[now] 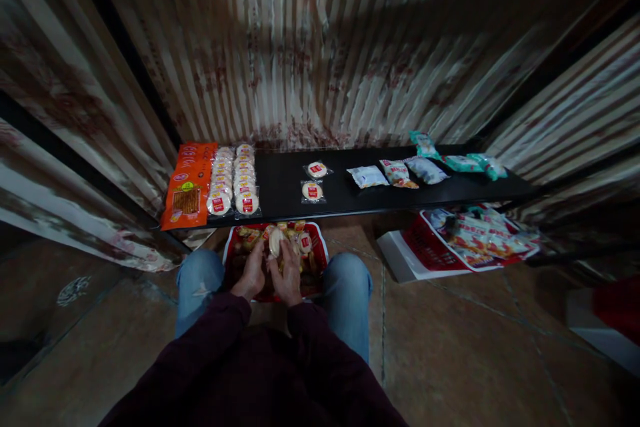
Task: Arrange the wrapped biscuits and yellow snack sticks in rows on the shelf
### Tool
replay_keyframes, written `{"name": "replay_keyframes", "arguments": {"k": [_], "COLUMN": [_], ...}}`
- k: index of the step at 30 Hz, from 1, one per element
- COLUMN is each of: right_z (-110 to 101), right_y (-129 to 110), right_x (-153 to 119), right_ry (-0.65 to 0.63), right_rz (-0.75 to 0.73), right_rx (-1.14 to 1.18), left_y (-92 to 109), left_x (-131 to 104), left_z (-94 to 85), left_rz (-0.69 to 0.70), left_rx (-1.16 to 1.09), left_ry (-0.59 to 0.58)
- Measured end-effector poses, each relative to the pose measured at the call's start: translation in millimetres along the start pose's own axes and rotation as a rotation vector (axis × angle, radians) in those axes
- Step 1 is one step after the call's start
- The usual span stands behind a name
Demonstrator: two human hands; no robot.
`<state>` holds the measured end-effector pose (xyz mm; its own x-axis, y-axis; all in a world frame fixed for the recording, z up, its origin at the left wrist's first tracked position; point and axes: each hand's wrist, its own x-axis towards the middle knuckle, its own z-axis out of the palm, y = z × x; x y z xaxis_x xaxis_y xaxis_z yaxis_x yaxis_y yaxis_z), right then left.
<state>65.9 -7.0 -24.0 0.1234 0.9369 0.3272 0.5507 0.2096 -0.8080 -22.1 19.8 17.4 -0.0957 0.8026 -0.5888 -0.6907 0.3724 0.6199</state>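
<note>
Round pale snack (275, 241), over the red basket (323, 240) | grip: pinched between the fingertips of our left hand (253, 271) and right hand (287, 273) | risk: we could drop it if our fingers slacken, or bump the shelf (279, 180) edge just ahead | room: our knees (349, 273) hem both sides; bare shelf lies left of the two snack discs (313, 191)

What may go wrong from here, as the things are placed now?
The round cracker is at the fingertips of the right hand, with the left hand close by; it might slip into the red basket below.
The front crackers in the left rows lie near the front edge of the shelf, so a bump might knock them down.
</note>
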Motion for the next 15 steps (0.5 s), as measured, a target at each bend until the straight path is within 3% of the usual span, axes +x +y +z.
{"name": "replay_keyframes", "arguments": {"k": [3,9,15], "right_z": [-2,-14,-29], "right_y": [-1,-11,-19], "right_x": [2,13,27], "right_ry": [-0.021,0.000,-0.108], "right_rz": [0.011,0.052,0.216], "right_rx": [0.038,0.156,0.327], "left_y": [-2,0,4], "left_x": [-1,-4,0], "left_z": [2.1,4.1,4.6], "left_rz": [-0.016,0.051,0.152], "left_rx": [0.031,0.124,0.270], "left_ry": [0.032,-0.117,-0.191]}}
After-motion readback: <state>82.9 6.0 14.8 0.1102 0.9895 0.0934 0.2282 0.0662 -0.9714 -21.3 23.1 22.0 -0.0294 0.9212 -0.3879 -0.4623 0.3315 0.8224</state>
